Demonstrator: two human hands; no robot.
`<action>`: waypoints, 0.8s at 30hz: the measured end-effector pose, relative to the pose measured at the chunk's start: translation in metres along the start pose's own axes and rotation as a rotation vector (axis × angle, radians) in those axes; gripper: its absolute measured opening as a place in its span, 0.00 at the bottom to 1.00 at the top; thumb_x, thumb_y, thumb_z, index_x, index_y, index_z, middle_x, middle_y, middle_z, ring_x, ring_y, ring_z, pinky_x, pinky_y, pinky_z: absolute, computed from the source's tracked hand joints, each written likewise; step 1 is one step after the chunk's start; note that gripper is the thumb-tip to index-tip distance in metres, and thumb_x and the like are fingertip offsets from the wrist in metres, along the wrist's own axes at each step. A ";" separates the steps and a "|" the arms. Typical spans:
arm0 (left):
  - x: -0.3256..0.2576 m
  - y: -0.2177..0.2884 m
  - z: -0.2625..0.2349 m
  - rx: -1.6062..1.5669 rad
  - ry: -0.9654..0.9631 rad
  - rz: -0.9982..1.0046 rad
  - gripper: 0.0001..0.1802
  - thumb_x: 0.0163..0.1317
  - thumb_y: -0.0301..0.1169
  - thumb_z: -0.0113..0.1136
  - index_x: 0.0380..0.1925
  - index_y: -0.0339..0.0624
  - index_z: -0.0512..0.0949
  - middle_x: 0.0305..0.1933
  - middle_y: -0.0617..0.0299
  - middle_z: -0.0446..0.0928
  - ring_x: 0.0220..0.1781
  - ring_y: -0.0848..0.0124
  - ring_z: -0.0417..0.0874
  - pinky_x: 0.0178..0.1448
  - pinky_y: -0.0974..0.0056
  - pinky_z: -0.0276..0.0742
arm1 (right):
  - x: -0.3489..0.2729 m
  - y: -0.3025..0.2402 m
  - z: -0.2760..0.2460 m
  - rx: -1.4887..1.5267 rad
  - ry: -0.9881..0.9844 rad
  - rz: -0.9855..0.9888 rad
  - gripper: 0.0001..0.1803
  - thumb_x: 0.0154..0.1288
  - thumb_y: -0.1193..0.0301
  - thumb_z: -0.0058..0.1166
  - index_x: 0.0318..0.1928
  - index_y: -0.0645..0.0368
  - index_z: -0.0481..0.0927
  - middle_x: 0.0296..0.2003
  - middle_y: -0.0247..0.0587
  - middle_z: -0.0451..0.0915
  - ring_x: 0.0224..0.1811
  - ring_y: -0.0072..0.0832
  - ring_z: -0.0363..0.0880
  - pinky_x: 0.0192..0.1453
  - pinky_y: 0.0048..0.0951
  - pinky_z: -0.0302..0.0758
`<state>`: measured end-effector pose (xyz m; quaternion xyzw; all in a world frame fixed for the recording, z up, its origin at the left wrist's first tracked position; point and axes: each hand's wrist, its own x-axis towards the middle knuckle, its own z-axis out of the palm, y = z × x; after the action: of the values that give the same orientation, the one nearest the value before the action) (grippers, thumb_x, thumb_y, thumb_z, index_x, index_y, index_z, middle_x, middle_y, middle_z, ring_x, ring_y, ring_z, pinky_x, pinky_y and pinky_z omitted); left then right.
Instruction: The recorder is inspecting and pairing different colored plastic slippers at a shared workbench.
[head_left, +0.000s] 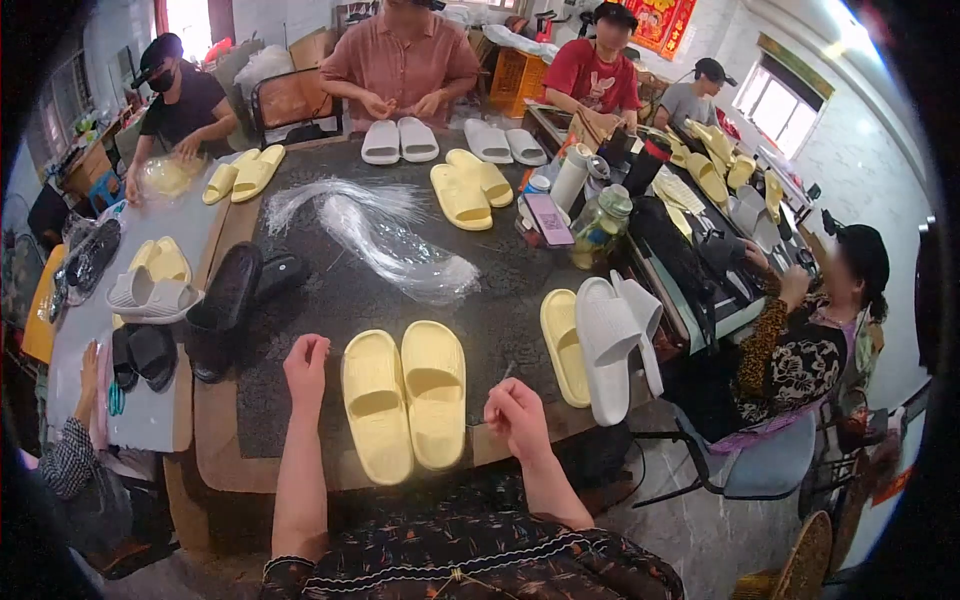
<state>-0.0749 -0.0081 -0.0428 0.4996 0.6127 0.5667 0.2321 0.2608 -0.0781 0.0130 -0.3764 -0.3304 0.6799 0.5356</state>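
Note:
A pair of pale yellow slide sandals lies side by side at the near table edge, the left slide point(378, 440) slightly apart in height from the right slide point(437, 370), toes toward me. My left hand point(306, 362) hovers left of the pair, its fingers curled in, with nothing showing in them. To the right of the pair, my right hand point(516, 412) is closed in a pinch. A thin dark sliver shows above its fingertips; I cannot make out what it is. Neither hand touches the slides.
Clear plastic bags point(400, 250) lie mid-table. Black slides point(228, 295) are at left; a yellow slide point(566, 350) and white slides point(605, 350) at right. Beyond stand a phone point(548, 219), a glass jar point(604, 225) and bottles. Several co-workers sit or stand around the tables.

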 end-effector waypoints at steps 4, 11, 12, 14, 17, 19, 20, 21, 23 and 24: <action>0.001 0.011 0.005 -0.297 -0.017 -0.036 0.08 0.66 0.29 0.54 0.30 0.38 0.75 0.28 0.66 0.76 0.31 0.79 0.75 0.37 0.73 0.71 | 0.000 0.007 0.002 -0.409 -0.083 0.122 0.09 0.68 0.66 0.54 0.35 0.58 0.75 0.20 0.28 0.75 0.20 0.13 0.69 0.23 0.16 0.65; 0.009 0.028 0.016 -0.409 -0.181 -0.142 0.12 0.69 0.31 0.50 0.26 0.40 0.73 0.23 0.70 0.69 0.27 0.80 0.68 0.33 0.72 0.63 | 0.007 0.025 0.018 -0.669 -0.188 0.242 0.12 0.67 0.64 0.54 0.36 0.63 0.77 0.21 0.30 0.76 0.20 0.16 0.71 0.25 0.20 0.70; 0.009 0.040 0.023 -0.415 -0.161 -0.148 0.11 0.68 0.32 0.52 0.27 0.39 0.75 0.22 0.71 0.66 0.25 0.81 0.65 0.30 0.73 0.60 | 0.012 0.024 0.025 -0.723 -0.182 0.215 0.13 0.68 0.64 0.54 0.36 0.63 0.77 0.20 0.29 0.76 0.20 0.15 0.71 0.24 0.19 0.69; 0.012 0.056 0.033 -0.352 -0.207 -0.172 0.11 0.66 0.32 0.53 0.27 0.38 0.77 0.23 0.70 0.70 0.27 0.81 0.68 0.32 0.73 0.63 | 0.023 0.025 0.034 -0.762 -0.176 0.190 0.13 0.68 0.63 0.53 0.36 0.63 0.77 0.21 0.30 0.75 0.20 0.17 0.71 0.24 0.21 0.70; 0.016 0.067 0.057 -0.257 -0.308 -0.185 0.11 0.63 0.33 0.56 0.28 0.36 0.79 0.24 0.68 0.74 0.29 0.80 0.72 0.34 0.72 0.67 | 0.037 0.035 0.045 -0.511 -0.158 0.214 0.13 0.69 0.64 0.51 0.36 0.63 0.76 0.22 0.29 0.72 0.19 0.16 0.70 0.22 0.21 0.69; 0.023 0.071 0.071 -0.110 -0.433 -0.140 0.15 0.62 0.37 0.58 0.28 0.34 0.80 0.24 0.63 0.77 0.28 0.78 0.74 0.34 0.68 0.69 | 0.043 0.038 0.054 -0.468 -0.136 0.225 0.12 0.70 0.65 0.49 0.34 0.61 0.75 0.22 0.28 0.70 0.19 0.16 0.69 0.20 0.21 0.67; 0.024 0.077 0.078 0.017 -0.458 -0.096 0.15 0.62 0.38 0.57 0.29 0.35 0.80 0.25 0.59 0.78 0.29 0.73 0.76 0.35 0.66 0.71 | 0.048 0.042 0.053 -0.376 -0.163 0.258 0.12 0.70 0.64 0.48 0.34 0.60 0.75 0.22 0.29 0.70 0.19 0.17 0.68 0.21 0.21 0.67; 0.023 0.084 0.086 0.141 -0.489 -0.050 0.15 0.62 0.39 0.57 0.30 0.36 0.80 0.26 0.55 0.79 0.29 0.68 0.78 0.36 0.63 0.72 | 0.054 0.047 0.049 -0.284 -0.182 0.288 0.13 0.71 0.64 0.47 0.33 0.59 0.75 0.21 0.29 0.70 0.19 0.18 0.67 0.22 0.22 0.66; 0.022 0.066 0.101 0.181 -0.506 0.023 0.15 0.62 0.39 0.57 0.31 0.36 0.80 0.28 0.52 0.79 0.30 0.62 0.79 0.38 0.60 0.72 | 0.064 0.066 0.052 -0.180 -0.164 0.289 0.12 0.70 0.65 0.46 0.31 0.58 0.74 0.21 0.29 0.69 0.20 0.20 0.66 0.24 0.22 0.66; 0.021 0.065 0.105 0.219 -0.530 0.094 0.15 0.62 0.39 0.57 0.32 0.36 0.79 0.29 0.49 0.79 0.32 0.56 0.80 0.39 0.57 0.73 | 0.065 0.068 0.054 -0.086 -0.115 0.298 0.11 0.70 0.67 0.46 0.30 0.58 0.73 0.21 0.29 0.69 0.20 0.20 0.66 0.25 0.22 0.65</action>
<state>0.0291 0.0496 -0.0030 0.6802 0.5644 0.3570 0.3021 0.1718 -0.0315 -0.0285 -0.4043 -0.3299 0.7574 0.3925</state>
